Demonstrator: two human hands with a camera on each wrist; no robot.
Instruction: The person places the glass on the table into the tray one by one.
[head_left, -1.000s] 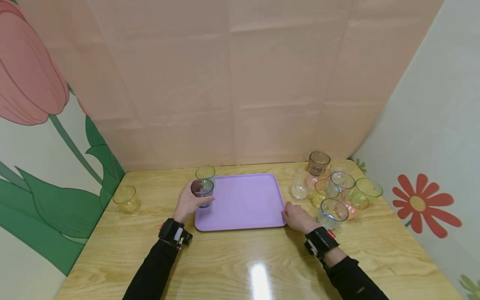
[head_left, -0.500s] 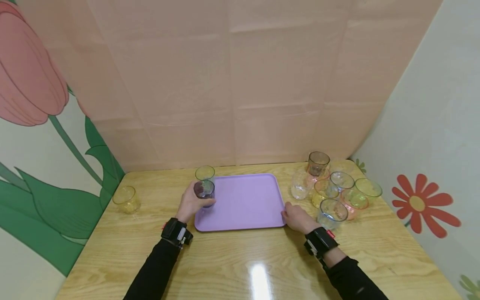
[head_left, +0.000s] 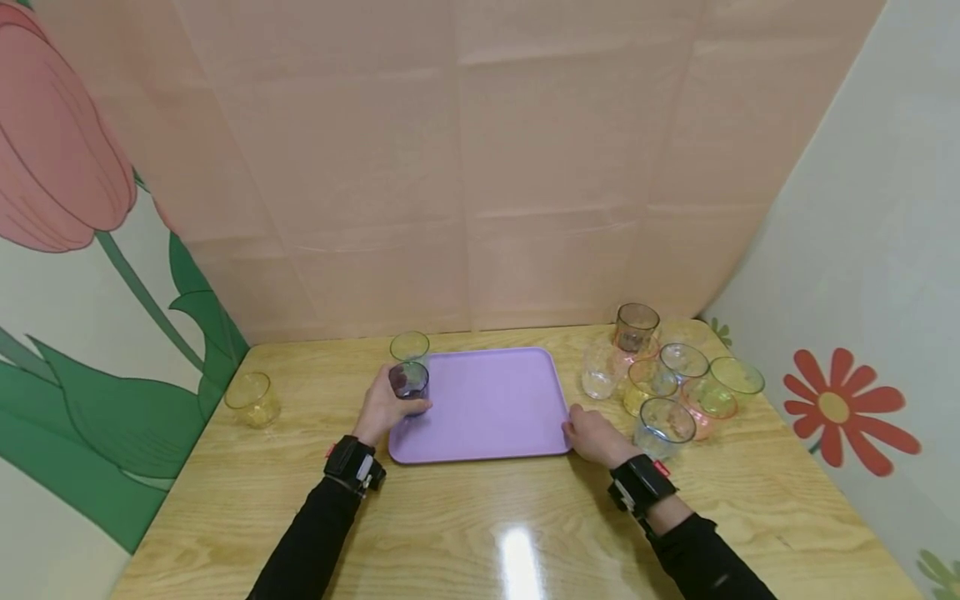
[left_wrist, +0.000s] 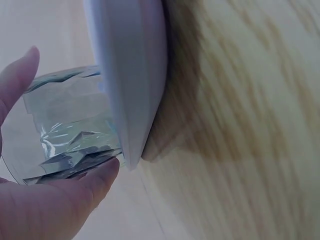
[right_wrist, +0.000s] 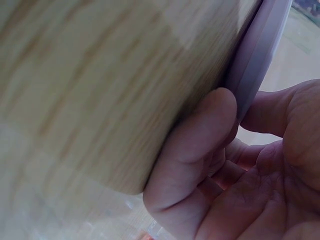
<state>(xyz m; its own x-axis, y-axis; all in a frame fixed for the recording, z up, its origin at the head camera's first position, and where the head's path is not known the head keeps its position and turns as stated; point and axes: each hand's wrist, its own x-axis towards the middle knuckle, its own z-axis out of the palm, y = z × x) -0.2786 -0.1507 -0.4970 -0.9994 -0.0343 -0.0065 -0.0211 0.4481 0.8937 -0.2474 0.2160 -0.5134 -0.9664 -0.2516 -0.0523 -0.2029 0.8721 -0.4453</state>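
My left hand (head_left: 381, 408) holds a dark purple drinking glass (head_left: 409, 382) upright at the left side of the lilac tray (head_left: 487, 408). In the left wrist view the thumb and a finger (left_wrist: 20, 77) lie on either side of the glass (left_wrist: 75, 120), whose base is at the tray's edge. Directly behind it stands a green-rimmed glass (head_left: 410, 345), partly hidden by the purple one. My right hand (head_left: 597, 435) grips the tray's right front corner. Up close in the right wrist view, thumb and bent fingers pinch the tray edge (right_wrist: 252, 55).
To the right of the tray, several coloured glasses stand close together, among them a clear glass (head_left: 598, 375), a blue-rimmed glass (head_left: 664, 427) and a brown glass (head_left: 637, 327). A yellow glass (head_left: 255, 402) stands alone at the table's left edge. Walls enclose the back and sides.
My left hand has shifted slightly right with the purple glass, then stayed nearly still. The right hand and the tray have not moved.
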